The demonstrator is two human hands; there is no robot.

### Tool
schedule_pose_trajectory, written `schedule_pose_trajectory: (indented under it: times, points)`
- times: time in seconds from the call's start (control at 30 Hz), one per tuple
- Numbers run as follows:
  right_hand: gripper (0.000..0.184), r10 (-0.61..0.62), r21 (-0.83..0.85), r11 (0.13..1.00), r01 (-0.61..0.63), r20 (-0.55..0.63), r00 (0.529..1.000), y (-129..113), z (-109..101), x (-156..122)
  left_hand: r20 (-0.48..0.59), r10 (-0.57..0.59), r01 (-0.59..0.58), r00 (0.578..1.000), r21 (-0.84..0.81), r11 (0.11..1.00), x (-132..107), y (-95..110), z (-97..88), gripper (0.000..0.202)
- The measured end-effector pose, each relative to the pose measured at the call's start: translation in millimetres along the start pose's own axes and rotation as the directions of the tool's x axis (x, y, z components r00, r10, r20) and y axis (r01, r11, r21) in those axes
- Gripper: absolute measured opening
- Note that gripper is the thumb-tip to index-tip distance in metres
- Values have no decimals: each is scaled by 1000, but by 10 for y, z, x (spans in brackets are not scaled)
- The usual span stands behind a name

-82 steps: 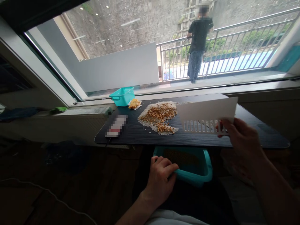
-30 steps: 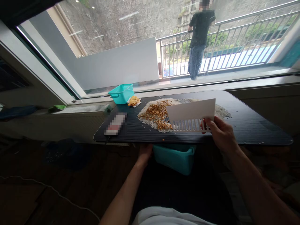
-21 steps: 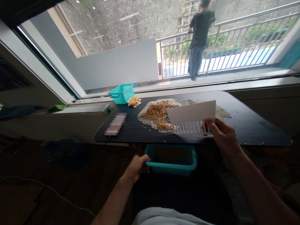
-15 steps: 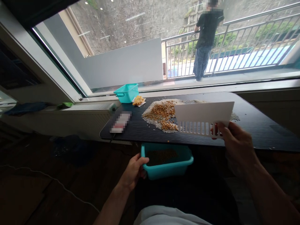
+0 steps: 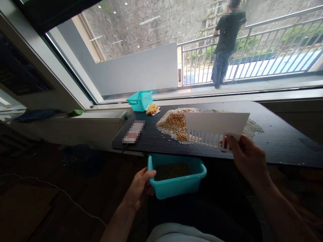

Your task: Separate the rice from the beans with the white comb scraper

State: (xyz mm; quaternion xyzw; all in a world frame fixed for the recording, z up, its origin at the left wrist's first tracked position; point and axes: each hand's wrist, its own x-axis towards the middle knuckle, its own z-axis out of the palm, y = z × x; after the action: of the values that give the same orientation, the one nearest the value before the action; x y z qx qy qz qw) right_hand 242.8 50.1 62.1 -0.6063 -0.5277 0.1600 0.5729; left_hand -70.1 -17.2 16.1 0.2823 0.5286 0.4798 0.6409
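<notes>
Below the bench edge [image 5: 166,150], my left grip [image 5: 138,187] clasps a tub [image 5: 178,188]; my right grip [image 5: 249,156], higher, pinches a slotted sheet [image 5: 217,122].

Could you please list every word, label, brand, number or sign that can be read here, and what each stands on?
No text can be read anywhere in this picture.
Flat item at the left of the table: pixelated, so any print is unreadable.
Dark panel at far left: too dim to tell.
White slotted sheet, nearer teal tub, farther teal tub: no lettering visible.
</notes>
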Motion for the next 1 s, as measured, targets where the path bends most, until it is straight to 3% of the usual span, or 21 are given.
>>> schedule_pose_trajectory:
  times: [0.23,0.47,0.7,0.9,1.0]
  points:
    - [32,-51,-34,998,49,-53,997,161,159,217,38,1,-1,999,-11,1000,62,-66,90,39]
    - [24,-41,-3,999,41,66,997,50,228,174,53,-5,7,999,-37,999,53,-43,145,40]
    - [24,-63,-11,998,63,-2,998,155,206,157,31,-12,13,999,-38,999,35,13,147,43]
    - [27,-72,52,996,66,120,990,-18,283,126,18,-12,13,1000,-38,999,32,15,131,44]
    - [27,-83,64,995,76,109,991,-76,303,124,16,-9,10,1000,-37,999,31,21,105,43]
